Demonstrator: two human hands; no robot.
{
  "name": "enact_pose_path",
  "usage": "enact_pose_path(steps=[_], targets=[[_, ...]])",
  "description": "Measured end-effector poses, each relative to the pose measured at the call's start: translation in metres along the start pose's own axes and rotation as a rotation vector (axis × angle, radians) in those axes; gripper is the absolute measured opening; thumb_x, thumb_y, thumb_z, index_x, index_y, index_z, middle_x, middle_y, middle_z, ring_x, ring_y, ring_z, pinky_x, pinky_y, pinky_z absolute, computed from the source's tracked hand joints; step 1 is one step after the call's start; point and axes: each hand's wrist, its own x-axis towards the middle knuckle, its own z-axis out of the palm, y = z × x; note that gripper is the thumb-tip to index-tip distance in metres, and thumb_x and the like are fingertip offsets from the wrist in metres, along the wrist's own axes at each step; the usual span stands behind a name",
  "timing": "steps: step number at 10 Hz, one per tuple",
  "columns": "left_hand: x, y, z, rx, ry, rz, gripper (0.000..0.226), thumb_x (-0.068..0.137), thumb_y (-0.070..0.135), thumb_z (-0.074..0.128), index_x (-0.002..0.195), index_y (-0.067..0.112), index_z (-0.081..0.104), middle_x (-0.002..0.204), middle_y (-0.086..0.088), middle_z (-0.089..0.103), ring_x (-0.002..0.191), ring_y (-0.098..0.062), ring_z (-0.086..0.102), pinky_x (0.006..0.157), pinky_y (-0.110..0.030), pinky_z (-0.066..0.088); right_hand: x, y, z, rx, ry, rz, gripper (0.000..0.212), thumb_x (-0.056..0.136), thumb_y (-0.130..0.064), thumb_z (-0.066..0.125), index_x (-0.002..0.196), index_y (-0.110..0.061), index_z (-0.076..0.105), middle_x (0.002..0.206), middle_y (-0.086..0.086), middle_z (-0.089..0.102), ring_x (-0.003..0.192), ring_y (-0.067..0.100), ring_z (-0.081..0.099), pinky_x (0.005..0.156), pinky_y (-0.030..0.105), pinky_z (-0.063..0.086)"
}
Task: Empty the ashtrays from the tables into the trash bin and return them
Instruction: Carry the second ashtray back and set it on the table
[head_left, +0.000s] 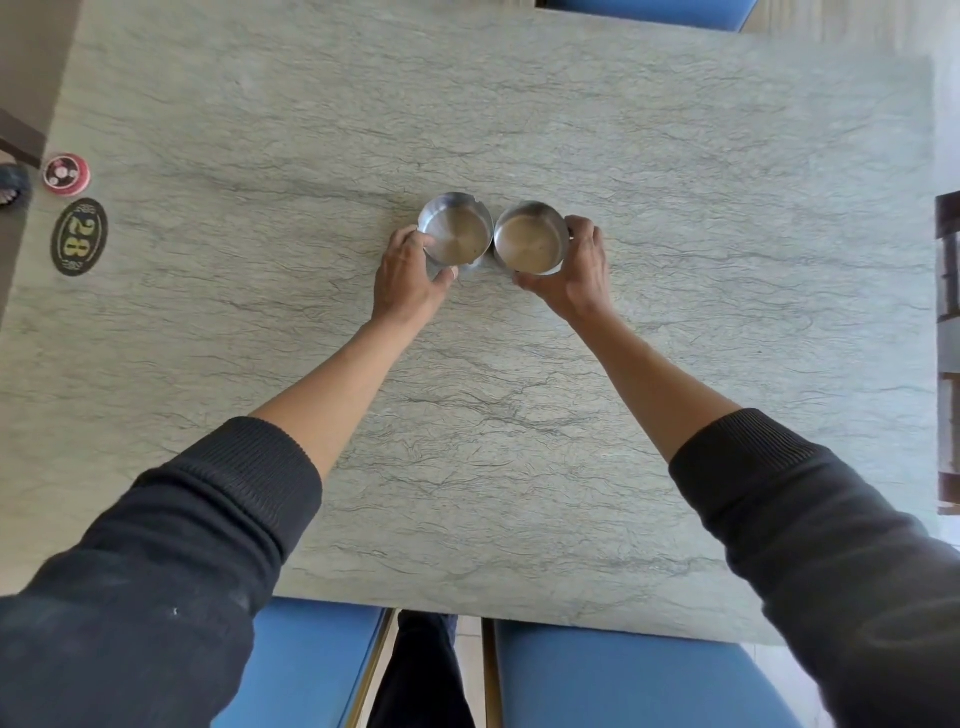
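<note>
Two round steel ashtrays stand side by side, nearly touching, in the middle of the grey marble table (675, 208). My left hand (410, 275) grips the left ashtray (457, 228) by its near-left rim. My right hand (576, 270) wraps around the right ashtray (530, 239) from its right side. Both bowls look empty, with only a faint brownish film in the right one. Both forearms stretch out over the table from dark sleeves.
A black oval plaque with the number 28 (79, 236) and a small round red call button (66, 174) sit near the table's left edge. Blue seats (623, 675) stand at the near edge, another blue seat (649, 10) at the far edge.
</note>
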Motion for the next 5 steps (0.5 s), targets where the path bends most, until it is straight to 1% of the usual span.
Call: enact_pose_path(steps=[1,2,3,4,5], targets=[[-0.001,-0.001,0.001,-0.001,0.014,0.005,0.040,0.088,0.030,0.073,0.118,0.007,0.061,0.139,-0.009,0.054,0.128,-0.026,0.052,0.101,-0.031,0.040,-0.001,0.001,-0.001,0.010,0.001,0.012,0.099,0.058,-0.036,0.099,0.134,-0.002,0.044,0.130,0.012,0.051,0.122,0.026,0.050,0.087,0.029,0.039],[-0.002,-0.004,0.004,-0.012,0.021,0.011,0.037,0.089,0.029,0.073,0.116,0.007,0.062,0.138,-0.008,0.054,0.128,-0.026,0.052,0.102,-0.031,0.040,-0.003,0.003,-0.001,0.014,0.001,-0.004,0.099,0.058,-0.037,0.099,0.132,-0.001,0.043,0.128,0.012,0.050,0.121,0.026,0.051,0.088,0.029,0.040],[-0.004,-0.004,0.004,-0.013,0.024,0.015,0.037,0.088,0.029,0.073,0.116,0.007,0.062,0.137,-0.008,0.056,0.128,-0.025,0.054,0.103,-0.032,0.041,-0.006,-0.001,-0.003,0.005,0.007,-0.009,0.098,0.060,-0.038,0.098,0.132,-0.001,0.044,0.128,0.012,0.052,0.118,0.026,0.053,0.091,0.033,0.044],[-0.003,-0.007,0.005,-0.026,0.017,0.006,0.040,0.087,0.030,0.073,0.118,0.006,0.061,0.138,-0.009,0.056,0.127,-0.025,0.055,0.102,-0.032,0.042,-0.009,0.000,-0.003,-0.001,0.014,-0.026,0.096,0.061,-0.039,0.096,0.133,-0.003,0.044,0.129,0.012,0.054,0.118,0.027,0.055,0.092,0.038,0.047],[-0.009,-0.001,-0.001,-0.030,-0.033,0.014,0.050,0.088,0.031,0.072,0.130,0.008,0.055,0.141,-0.011,0.051,0.129,-0.027,0.051,0.104,-0.034,0.042,-0.013,-0.002,-0.006,-0.001,-0.003,-0.014,0.100,0.061,-0.040,0.096,0.138,-0.005,0.042,0.133,0.010,0.053,0.122,0.026,0.054,0.097,0.039,0.047]])
